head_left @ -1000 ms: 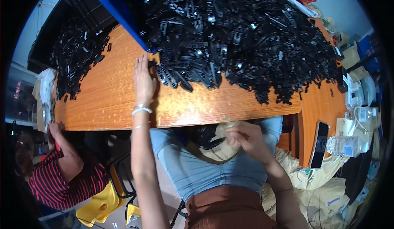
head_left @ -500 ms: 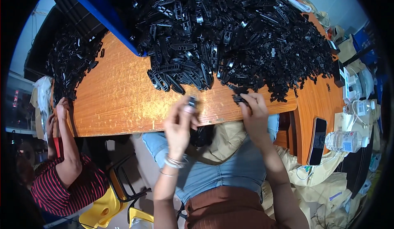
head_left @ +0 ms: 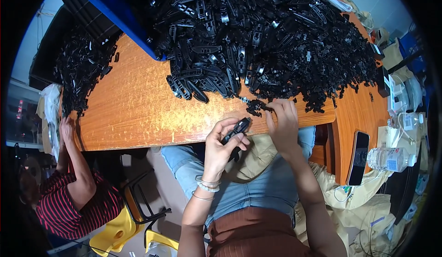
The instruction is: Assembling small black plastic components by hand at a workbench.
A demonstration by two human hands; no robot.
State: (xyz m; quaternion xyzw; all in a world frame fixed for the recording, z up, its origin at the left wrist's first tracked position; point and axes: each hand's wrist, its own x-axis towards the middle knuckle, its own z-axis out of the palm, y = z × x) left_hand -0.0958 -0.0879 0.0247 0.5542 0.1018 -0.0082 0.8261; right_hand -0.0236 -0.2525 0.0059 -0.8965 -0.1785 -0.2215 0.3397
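Observation:
My left hand is closed around a long black plastic part with tapered ends, held tilted just off the table's front edge. My right hand is at the near rim of the heap, its thumb and fingertips pinching at a small cluster of black plastic pieces. Which single piece they grip is hard to make out. Beyond my hands, long black parts with shiny metal bits lie heaped on the wooden table. Small black pieces are piled to the right.
A blue bin leans at the upper left. Another person in a striped top handles a second black heap. On the right lie a phone and a plastic bottle. Yellow chairs stand lower left.
My left hand has moved right with the black part, which now shows lengthwise. My right hand has shifted slightly up and left, onto the small pieces at the heap's rim.

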